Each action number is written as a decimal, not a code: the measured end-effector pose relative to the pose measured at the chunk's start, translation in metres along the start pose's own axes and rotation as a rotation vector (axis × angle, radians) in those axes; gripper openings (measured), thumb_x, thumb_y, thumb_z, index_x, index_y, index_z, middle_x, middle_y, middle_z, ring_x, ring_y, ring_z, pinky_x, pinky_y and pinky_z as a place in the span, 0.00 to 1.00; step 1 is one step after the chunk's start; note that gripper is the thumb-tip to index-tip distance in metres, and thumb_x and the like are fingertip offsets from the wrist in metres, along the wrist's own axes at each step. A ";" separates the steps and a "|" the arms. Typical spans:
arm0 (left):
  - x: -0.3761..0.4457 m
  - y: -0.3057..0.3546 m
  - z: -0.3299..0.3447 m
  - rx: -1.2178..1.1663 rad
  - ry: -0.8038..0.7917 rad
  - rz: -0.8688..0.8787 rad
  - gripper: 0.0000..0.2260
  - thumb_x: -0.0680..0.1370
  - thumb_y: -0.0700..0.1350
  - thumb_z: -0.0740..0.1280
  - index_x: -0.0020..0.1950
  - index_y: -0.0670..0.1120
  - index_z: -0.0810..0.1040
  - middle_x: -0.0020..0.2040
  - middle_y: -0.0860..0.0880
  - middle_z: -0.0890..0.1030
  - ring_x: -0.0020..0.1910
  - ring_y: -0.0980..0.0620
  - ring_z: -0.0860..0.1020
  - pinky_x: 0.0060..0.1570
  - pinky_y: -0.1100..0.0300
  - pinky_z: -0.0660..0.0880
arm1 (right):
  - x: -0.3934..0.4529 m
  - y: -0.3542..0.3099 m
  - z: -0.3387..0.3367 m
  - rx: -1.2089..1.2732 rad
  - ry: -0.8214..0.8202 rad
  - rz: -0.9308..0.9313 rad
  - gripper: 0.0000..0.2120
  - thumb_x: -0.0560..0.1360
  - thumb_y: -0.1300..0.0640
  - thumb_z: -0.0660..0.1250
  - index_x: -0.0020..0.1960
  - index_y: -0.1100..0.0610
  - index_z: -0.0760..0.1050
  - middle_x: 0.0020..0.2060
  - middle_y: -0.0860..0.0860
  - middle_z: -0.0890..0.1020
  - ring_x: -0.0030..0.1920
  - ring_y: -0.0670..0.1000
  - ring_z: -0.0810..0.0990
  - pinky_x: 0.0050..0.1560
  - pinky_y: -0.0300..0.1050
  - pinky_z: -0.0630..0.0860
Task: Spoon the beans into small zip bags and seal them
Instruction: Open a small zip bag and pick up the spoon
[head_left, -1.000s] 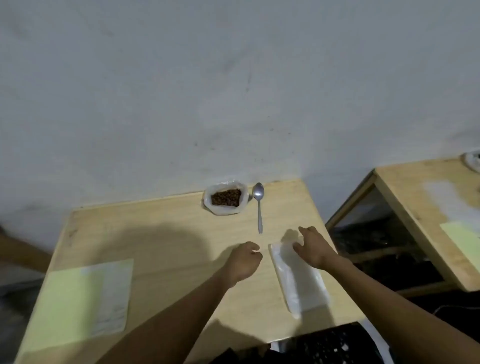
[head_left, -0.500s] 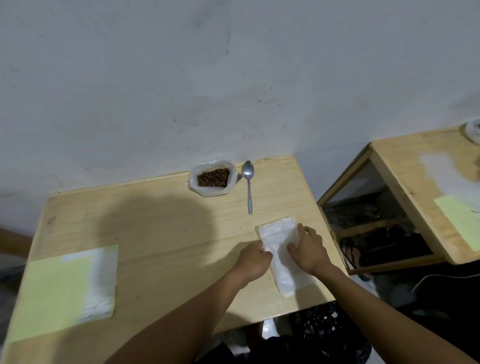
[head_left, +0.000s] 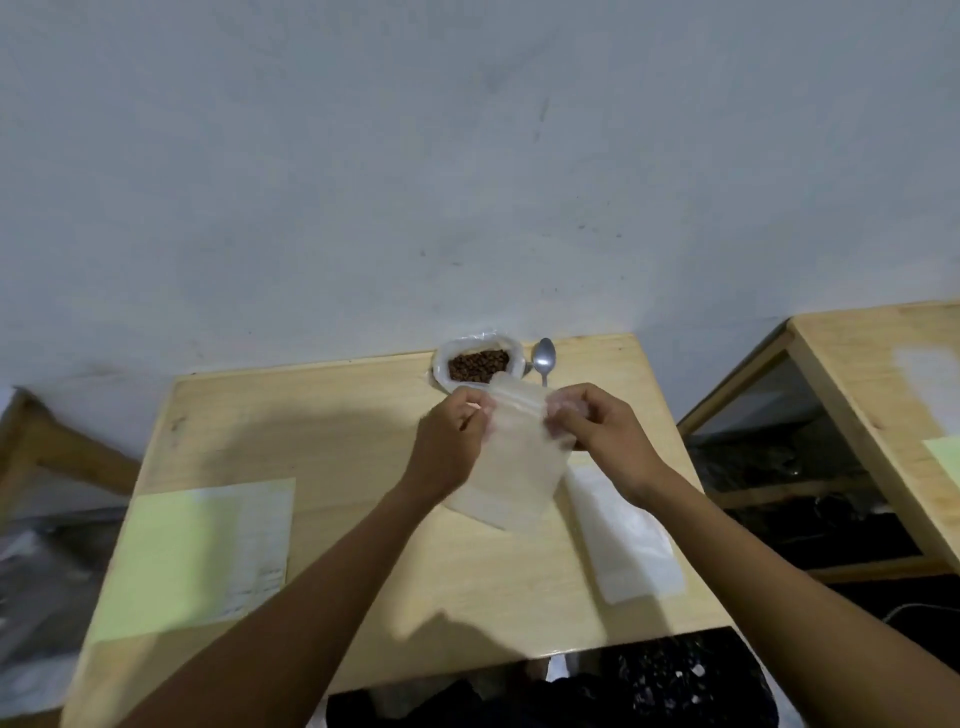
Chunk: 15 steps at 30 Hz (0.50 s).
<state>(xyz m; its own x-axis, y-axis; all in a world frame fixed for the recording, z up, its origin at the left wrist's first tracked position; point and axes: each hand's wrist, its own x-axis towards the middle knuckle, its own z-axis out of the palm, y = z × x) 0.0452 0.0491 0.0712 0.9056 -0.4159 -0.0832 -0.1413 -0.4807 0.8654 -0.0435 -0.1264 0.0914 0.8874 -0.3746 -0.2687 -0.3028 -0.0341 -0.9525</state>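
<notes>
A clear zip bag (head_left: 511, 462) hangs above the wooden table (head_left: 363, 415), held up at its top edge by both hands. My left hand (head_left: 449, 447) pinches its left top corner and my right hand (head_left: 605, 436) pinches the right one. The stack of remaining zip bags (head_left: 623, 535) lies flat on the table under my right forearm. At the table's far edge a plastic bag of brown beans (head_left: 478, 364) stands open, its front partly hidden by the held bag. A metal spoon (head_left: 544, 358) lies just right of it, its handle hidden behind the bag.
A pale green sheet of paper (head_left: 192, 556) lies on the table's left side. A second wooden table (head_left: 878, 395) stands to the right, across a dark gap. A grey wall rises directly behind the table.
Both hands were on the flat stack of bags; now they have lifted one bag off it and hold it up by its top corners in front of the beans.
</notes>
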 end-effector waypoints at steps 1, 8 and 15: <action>0.004 0.002 -0.015 0.017 0.000 0.006 0.05 0.78 0.42 0.65 0.46 0.52 0.77 0.35 0.50 0.83 0.37 0.53 0.79 0.38 0.66 0.70 | 0.003 -0.010 0.008 0.009 -0.040 -0.016 0.05 0.77 0.61 0.68 0.52 0.61 0.80 0.43 0.62 0.84 0.41 0.51 0.82 0.42 0.44 0.77; 0.008 0.009 -0.079 0.070 0.415 0.002 0.09 0.74 0.43 0.70 0.53 0.45 0.75 0.44 0.49 0.75 0.42 0.51 0.74 0.43 0.61 0.66 | 0.018 -0.052 0.075 -0.079 -0.132 -0.145 0.06 0.79 0.60 0.65 0.49 0.59 0.80 0.42 0.55 0.84 0.43 0.52 0.83 0.41 0.45 0.80; -0.003 0.033 -0.110 -0.746 0.154 -0.337 0.12 0.78 0.47 0.69 0.55 0.40 0.75 0.51 0.44 0.83 0.49 0.45 0.84 0.49 0.49 0.82 | 0.016 -0.085 0.117 -0.103 -0.306 -0.212 0.08 0.78 0.51 0.68 0.52 0.53 0.81 0.42 0.44 0.84 0.43 0.43 0.81 0.47 0.41 0.77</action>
<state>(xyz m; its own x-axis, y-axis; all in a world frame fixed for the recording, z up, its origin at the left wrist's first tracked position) 0.0816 0.1200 0.1541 0.9043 -0.2052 -0.3743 0.3998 0.0996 0.9112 0.0376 -0.0208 0.1516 0.9920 -0.0555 -0.1131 -0.1213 -0.1801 -0.9761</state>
